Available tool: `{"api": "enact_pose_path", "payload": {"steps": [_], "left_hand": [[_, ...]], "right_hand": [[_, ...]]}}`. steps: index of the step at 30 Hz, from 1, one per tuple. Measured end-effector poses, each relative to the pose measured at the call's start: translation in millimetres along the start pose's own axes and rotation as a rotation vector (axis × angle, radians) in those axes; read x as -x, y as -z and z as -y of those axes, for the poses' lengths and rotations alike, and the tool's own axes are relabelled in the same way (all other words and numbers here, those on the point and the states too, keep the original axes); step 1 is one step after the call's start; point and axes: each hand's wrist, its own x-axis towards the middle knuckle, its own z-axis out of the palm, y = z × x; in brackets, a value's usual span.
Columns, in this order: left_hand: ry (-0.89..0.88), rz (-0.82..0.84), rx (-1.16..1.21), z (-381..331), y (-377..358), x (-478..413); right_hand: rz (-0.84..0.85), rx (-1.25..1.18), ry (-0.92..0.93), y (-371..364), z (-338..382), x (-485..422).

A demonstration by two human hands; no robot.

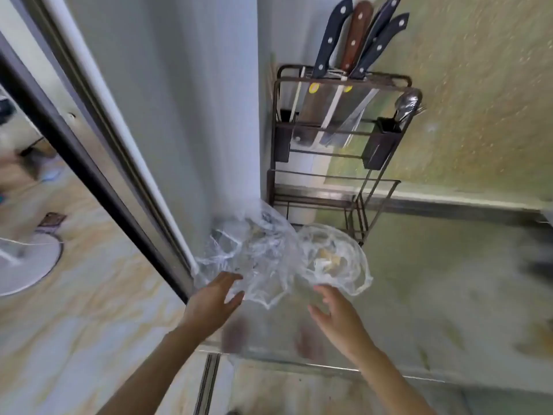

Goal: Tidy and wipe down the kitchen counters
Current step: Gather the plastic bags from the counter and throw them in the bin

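A person is stretching both bare forearms up from the bottom of the frame toward a steel counter (434,280) in a kitchen corner, palms facing down. The left hand (215,298) is lying flat with its fingers straight and slightly apart, the fingertips sitting at the lower edge of a crumpled clear plastic bag (254,250) that is resting on the counter against the foot of a pale wall (185,115). Motion blur is hiding whether skin is actually meeting plastic. The right hand (338,313) is hovering just short of a second clear bag (332,256), fingers fanned wide and loosely bent, thumb out to the side and gripping nothing. This second bag is lying just to the right of the first, their edges touching, and is showing small yellowish scraps inside. Directly behind both bags a dark wire rack (344,82) is standing at the back of the counter, carrying several knives (356,37) with handles pointing up and a metal spoon (405,103) in a side cup. At far left, beyond a metal door frame (98,181), the round white base of a fan (27,265) is sitting on a tan floor.
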Motion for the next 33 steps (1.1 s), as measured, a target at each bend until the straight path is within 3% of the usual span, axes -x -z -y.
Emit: {"api": "enact_pose_path", "payload": {"steps": [2,4,7,12,18,27,29,31,33], "left_hand": [[-0.040,-0.173,0.069,0.4,6.7,-19.1],[-0.097,-0.224,-0.011,14.9,13.6,-43.5],[-0.072,-0.069,-0.069,43.9,0.5,-75.2],[0.045,0.125,0.153,77.7,-16.4,-119.0],[-0.004,0.302,0.252,84.8,-27.0,-124.2],[-0.213,0.074,0.325,60.8,-11.0,-125.3],[-0.279,0.081,0.300,55.7,-5.6,-128.5],[-0.395,0.087,0.260,48.1,-0.6,-132.6],[-0.540,0.134,0.235,37.9,1.8,-135.8]], "right_hand": [[0.013,0.009,0.100,-2.5,9.0,-18.3],[0.116,0.054,0.117,-10.4,23.5,-40.2],[0.161,0.079,0.109,-38.8,30.5,-70.5],[0.079,0.045,0.076,-85.7,33.3,-126.0],[0.076,-0.095,0.072,-121.7,41.8,-149.4],[0.184,-0.311,0.041,-63.9,65.3,-104.1],[0.041,-0.476,0.035,-38.1,67.1,-81.8],[-0.259,-0.611,-0.003,-20.7,61.5,-65.7],[-0.410,-0.595,-0.103,-9.8,55.7,-59.7]]}}
